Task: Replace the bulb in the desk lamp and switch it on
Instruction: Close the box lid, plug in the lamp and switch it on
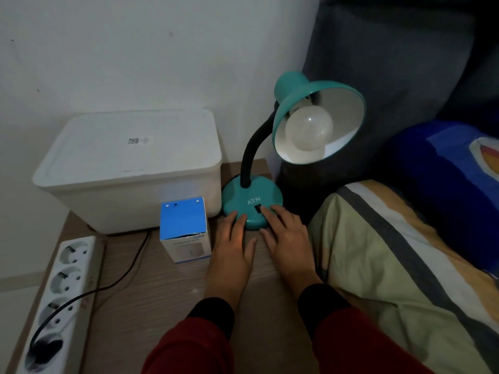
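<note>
The teal desk lamp (pixel 252 205) stood at the far edge of the wooden bedside table (pixel 167 298), directly ahead of both hands, its black gooseneck (pixel 252 151) curving up and to the right to the shade (pixel 318 114). A white globe bulb (pixel 309 128) sat in the shade, unlit. The black rocker switch (pixel 258 209) lay on the front of the base, just under the "ATN" lettering — and the right hand (pixel 287 238) was the nearer one, a fingertip (pixel 263 210) touching or nearly touching it. The left hand (pixel 233 244) lay flat, fingers spread, tips resting on the base's left rim. Neither hand grasped anything; both were loose and extended. A blue-and-white bulb box (pixel 185 229) stood just left of the left hand. Judging by this, only the switch press remained.
</note>
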### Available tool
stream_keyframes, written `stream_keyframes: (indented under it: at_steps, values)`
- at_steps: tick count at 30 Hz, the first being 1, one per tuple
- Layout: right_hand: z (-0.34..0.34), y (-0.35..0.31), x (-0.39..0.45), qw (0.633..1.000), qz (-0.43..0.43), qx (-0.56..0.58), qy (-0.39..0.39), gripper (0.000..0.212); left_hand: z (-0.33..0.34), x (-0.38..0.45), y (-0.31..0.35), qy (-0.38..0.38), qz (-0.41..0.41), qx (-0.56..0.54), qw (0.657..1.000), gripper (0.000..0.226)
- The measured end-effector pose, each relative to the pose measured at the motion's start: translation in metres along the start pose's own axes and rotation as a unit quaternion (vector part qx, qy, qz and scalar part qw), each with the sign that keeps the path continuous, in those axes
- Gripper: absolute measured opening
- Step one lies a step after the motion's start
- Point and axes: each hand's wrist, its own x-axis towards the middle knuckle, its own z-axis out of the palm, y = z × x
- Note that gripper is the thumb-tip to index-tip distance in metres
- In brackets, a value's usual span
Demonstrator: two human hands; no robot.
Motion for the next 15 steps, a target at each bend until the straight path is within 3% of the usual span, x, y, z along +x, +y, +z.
stream_keyframes:
  at_steps: [8,15]
  values:
    - [0.009,0.004,-0.001,1.0,-0.013,-0.002,0.028,0.045,0.003,0.001,-0.004,0.028,0.008,-0.012,1.0,0.05]
    - [0.017,0.007,-0.004,0.992,-0.028,0.043,0.117,0.032,0.014,0.004,-0.012,0.053,0.016,0.017,0.998,0.044]
